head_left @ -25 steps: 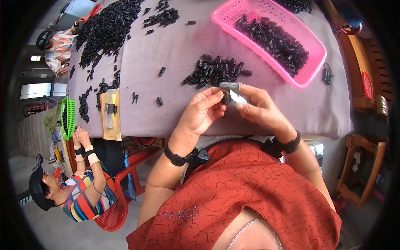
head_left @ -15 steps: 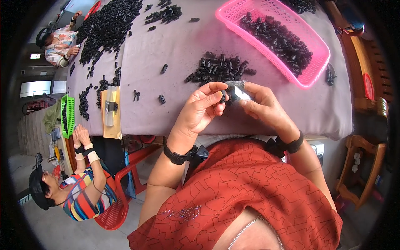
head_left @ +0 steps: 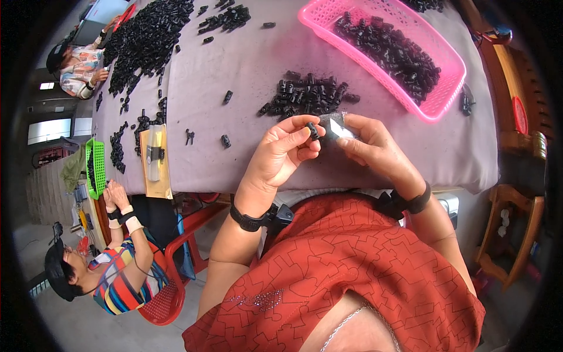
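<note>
My left hand (head_left: 280, 145) pinches a small black cylindrical plastic part (head_left: 314, 131) between thumb and fingertips. Just right of it, my right hand (head_left: 375, 144) is closed on a glossy, silvery-grey flat piece (head_left: 335, 127) that looks like a small plastic bag; glare hides its detail. Both hands are raised above the table's near edge, the part and the shiny piece side by side. Right beyond my fingers lies a small heap of similar black parts (head_left: 308, 95).
A pink plastic basket (head_left: 454, 88) holding black parts stands at the far right. A large black heap (head_left: 143, 44) covers the far left of the grey tablecloth (head_left: 199, 76). Loose parts and a brown envelope (head_left: 155, 182) lie at left. Two co-workers sit along the left, one beside a green basket (head_left: 98, 167).
The black part in my left hand has tilted and shows more clearly, slightly lower and apart from the shiny piece. My right hand keeps its grip.
</note>
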`<state>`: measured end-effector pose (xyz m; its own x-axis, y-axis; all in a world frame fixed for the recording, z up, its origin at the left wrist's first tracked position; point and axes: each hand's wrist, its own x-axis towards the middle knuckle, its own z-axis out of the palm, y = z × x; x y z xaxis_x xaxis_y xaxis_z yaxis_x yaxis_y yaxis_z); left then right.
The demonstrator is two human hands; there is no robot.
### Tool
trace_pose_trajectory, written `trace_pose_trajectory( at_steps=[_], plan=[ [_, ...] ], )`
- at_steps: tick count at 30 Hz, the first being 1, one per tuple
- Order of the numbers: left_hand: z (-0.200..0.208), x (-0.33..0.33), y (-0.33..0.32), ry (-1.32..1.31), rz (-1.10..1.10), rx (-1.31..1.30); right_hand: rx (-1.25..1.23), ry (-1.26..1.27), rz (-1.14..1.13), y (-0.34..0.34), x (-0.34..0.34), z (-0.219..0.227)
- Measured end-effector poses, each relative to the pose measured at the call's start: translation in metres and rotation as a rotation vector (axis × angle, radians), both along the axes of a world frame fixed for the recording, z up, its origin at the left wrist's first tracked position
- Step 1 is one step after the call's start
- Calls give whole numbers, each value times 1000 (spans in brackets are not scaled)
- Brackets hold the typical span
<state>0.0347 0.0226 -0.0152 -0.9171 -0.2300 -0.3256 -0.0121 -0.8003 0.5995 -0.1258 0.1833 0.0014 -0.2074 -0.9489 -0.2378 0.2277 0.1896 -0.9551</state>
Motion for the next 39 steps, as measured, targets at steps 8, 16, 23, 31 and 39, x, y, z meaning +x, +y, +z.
trace_pose_trajectory(
  at_steps=[8,16,23,31,39],
  plan=[
    [25,-31,-9,-10,-71,-104,57,-4,-48,14,-32,2],
    [67,-142,-3,62,-129,-443,18,-3,-43,21,-29,-2],
    [62,-169,1,48,-88,-563,-16,-61,-39,20,-35,-2],
    [39,-58,-52,-95,148,-653,47,13,-38,18,-36,6],
    [1,-1,-41,-443,154,-1200,58,39,-42,11,-27,1]
  ],
)
